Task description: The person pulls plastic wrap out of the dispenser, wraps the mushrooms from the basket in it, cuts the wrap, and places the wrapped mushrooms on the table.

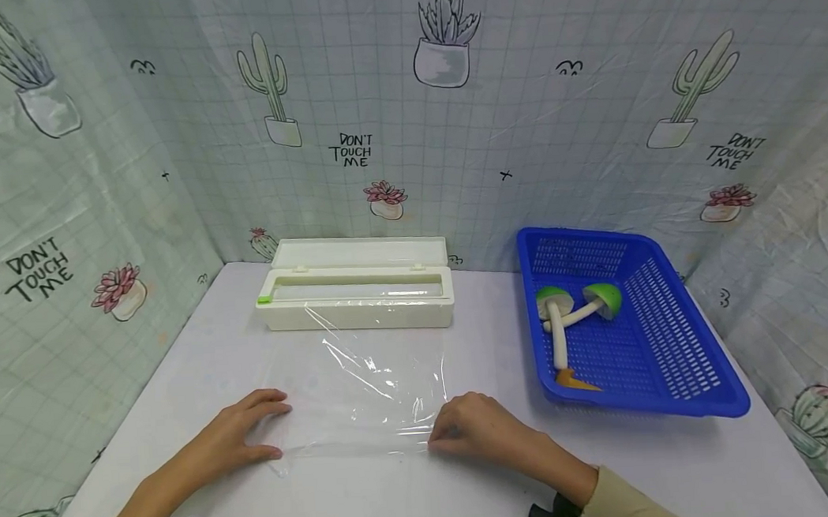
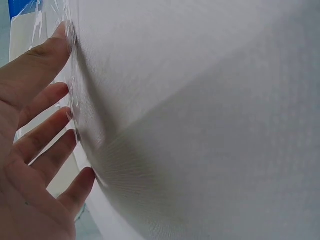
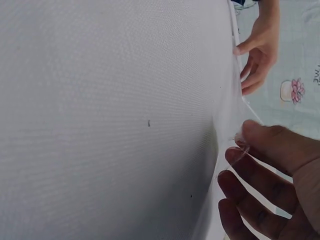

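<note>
A sheet of clear plastic wrap (image 1: 365,396) stretches over the white table from a cream cling film dispenser (image 1: 360,313), whose lid stands up at the back. At the sheet's near right corner my right hand (image 1: 477,428) pinches the film between thumb and index finger; the bunched edge shows in the right wrist view. My left hand (image 1: 232,432) lies at the near left edge with its fingers spread and fairly straight. In the left wrist view, the left fingertips (image 2: 67,115) rest right at the film's edge and the table surface.
A blue plastic basket (image 1: 679,404) stands on the right, holding two green-capped toy mushrooms (image 1: 557,333) and an orange-brown piece (image 1: 574,381). A cactus-printed curtain (image 1: 389,78) closes off the back and both sides of the table (image 1: 372,506).
</note>
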The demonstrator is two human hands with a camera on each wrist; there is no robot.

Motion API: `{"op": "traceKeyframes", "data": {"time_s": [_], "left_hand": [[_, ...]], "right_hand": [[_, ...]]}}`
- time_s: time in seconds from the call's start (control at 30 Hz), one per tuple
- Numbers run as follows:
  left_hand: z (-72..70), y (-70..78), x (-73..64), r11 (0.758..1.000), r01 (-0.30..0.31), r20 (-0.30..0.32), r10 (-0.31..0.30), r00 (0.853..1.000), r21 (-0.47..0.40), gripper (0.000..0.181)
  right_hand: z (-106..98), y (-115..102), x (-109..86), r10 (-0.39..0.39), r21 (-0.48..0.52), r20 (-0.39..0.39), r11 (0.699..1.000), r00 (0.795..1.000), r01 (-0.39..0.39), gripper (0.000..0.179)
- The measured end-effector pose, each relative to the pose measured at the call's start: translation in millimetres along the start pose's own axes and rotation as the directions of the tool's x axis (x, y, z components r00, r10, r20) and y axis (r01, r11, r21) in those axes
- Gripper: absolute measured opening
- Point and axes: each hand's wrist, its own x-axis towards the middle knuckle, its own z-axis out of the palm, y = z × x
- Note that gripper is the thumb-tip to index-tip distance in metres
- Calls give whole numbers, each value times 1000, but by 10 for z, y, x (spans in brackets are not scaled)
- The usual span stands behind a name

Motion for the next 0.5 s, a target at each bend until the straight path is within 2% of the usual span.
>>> {"op": "traceKeyframes", "data": {"time_s": [0.1, 0.23, 0.37, 0.5], "left_hand": [[14, -10, -15, 1000, -20, -27, 20, 999, 10, 60], [29, -22, -23, 999, -37, -52, 37, 998, 12, 60], [29, -14, -21, 1000, -10, -33, 10, 999, 9, 60], [22, -6, -15, 1000, 17, 4, -18, 1000, 7, 61]], "right_hand": [[4, -4, 10, 56, 24, -1, 998, 998, -56, 3], [9, -1, 8, 78, 66, 12, 995, 997, -78, 8], [8, 8, -10, 82, 82, 26, 993, 996, -84, 12], [-31, 0, -44, 84, 50, 17, 995, 996, -85, 10]]}}
